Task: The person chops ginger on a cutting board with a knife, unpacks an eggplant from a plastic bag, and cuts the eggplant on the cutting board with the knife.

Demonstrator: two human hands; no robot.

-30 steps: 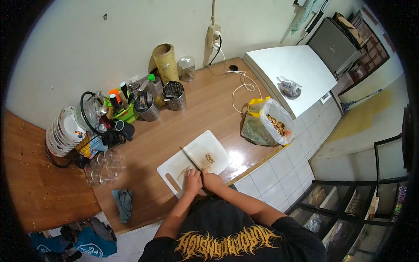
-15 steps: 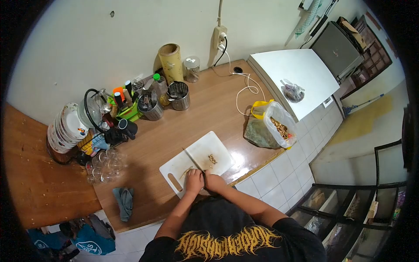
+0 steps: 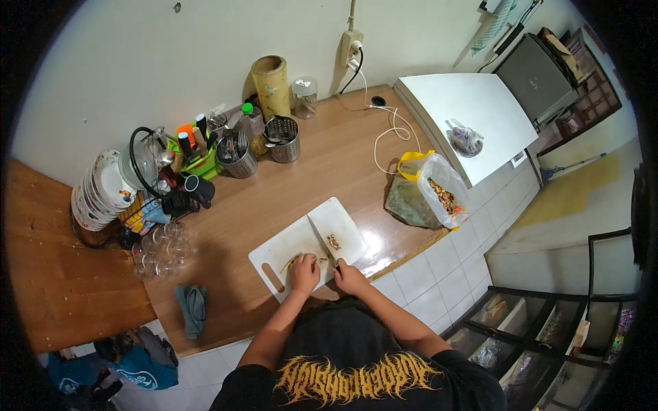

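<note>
Black short-sleeved T-shirt (image 3: 346,332); golden-yellow lettering (image 3: 360,375) across chest, jagged, with thorny spikes, too ornate to read; sleeves (image 3: 473,375) plain black, loose; forearms (image 3: 277,325) bare; left hand (image 3: 304,274) and right hand (image 3: 351,279) bare too

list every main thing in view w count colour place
wood-grained table: 1, brown, centre
rectangular plastic cutting board: 1, white, on table
long-bladed knife: 1, silver, over board
small chopped pieces: several, brown, on board
thin strips: several, pale, on board
yellow-edged plastic bag: 1, translucent, table's right
perforated metal holders: 2, silver, table's back
tall hollow cylinder: 1, yellow, table's back
round jar: 1, clear, beside cylinder
green-capped bottle: 1, clear, between holders
round plates: several, white, far left
drinking glasses: several, clear, before plates
rumpled cloth: 1, grey-blue, table's front-left
thin cable: 1, white, table's back-right
flat-topped unit: 1, white, right of table
left hand: 1, bare, at strips
right hand: 1, bare, holding knife
</note>
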